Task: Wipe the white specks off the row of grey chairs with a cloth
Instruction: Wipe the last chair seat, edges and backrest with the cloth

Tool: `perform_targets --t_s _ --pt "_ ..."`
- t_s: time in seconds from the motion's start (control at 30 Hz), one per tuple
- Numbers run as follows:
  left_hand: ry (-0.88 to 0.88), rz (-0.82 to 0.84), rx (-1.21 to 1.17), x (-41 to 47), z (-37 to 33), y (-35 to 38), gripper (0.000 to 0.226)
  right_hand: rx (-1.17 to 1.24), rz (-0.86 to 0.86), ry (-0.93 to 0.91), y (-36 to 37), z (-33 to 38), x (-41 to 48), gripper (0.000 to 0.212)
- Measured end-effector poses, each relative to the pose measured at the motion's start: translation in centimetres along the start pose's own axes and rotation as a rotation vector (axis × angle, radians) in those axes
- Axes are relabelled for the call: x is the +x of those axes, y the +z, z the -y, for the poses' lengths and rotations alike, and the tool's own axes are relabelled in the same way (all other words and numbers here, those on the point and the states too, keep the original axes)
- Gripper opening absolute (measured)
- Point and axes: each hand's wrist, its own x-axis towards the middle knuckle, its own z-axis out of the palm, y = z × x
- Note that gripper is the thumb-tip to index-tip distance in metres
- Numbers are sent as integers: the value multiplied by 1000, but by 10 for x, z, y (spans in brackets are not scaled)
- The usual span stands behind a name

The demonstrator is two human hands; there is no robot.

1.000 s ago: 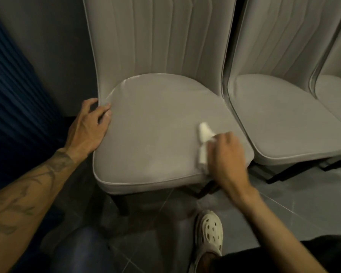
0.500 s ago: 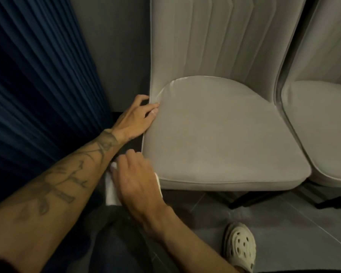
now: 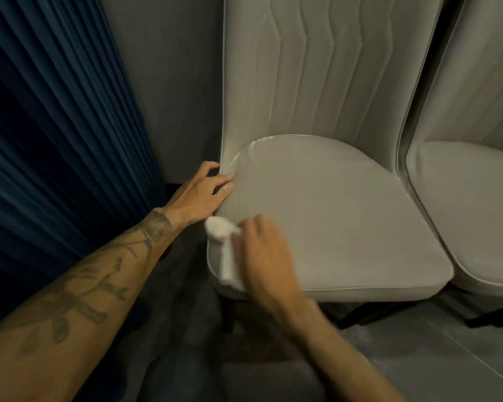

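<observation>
A grey padded chair (image 3: 346,216) with a tall ribbed back fills the middle of the view. My right hand (image 3: 266,256) holds a bunched white cloth (image 3: 224,248) against the front left corner of its seat; the hand is blurred. My left hand (image 3: 199,195) rests on the seat's left edge near the backrest, fingers stretched onto the cushion. A second grey chair (image 3: 476,204) stands close on the right. No white specks show on the seat.
A dark blue pleated curtain (image 3: 55,126) hangs on the left beside a grey wall (image 3: 172,82). Grey floor tiles (image 3: 433,358) and black chair legs (image 3: 360,314) lie below the seats. My dark trouser leg is at the bottom.
My right hand has swept the cloth from the seat's right side to its front left corner and now onto the cushion there. My view has shifted left. My left hand has stayed put.
</observation>
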Motion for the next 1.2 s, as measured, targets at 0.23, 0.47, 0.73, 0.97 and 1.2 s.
perform_targets --t_s 0.23,0.47,0.73,0.97,1.2 --pt "-91 -96 -50 -6 -17 17 53 -157 -89 328 -25 -101 46 19" --pt "-268 -226 -26 -8 -52 35 50 -56 69 -25 -20 -104 55 16" --pt "-313 -285 170 -6 -68 47 54 -270 -107 478 -43 -233 125 29" --pt "-316 -289 200 -6 -70 51 59 -107 -35 201 -20 -218 131 21" --pt "-346 -308 151 -6 -76 53 58 -246 -110 521 -28 -261 164 27"
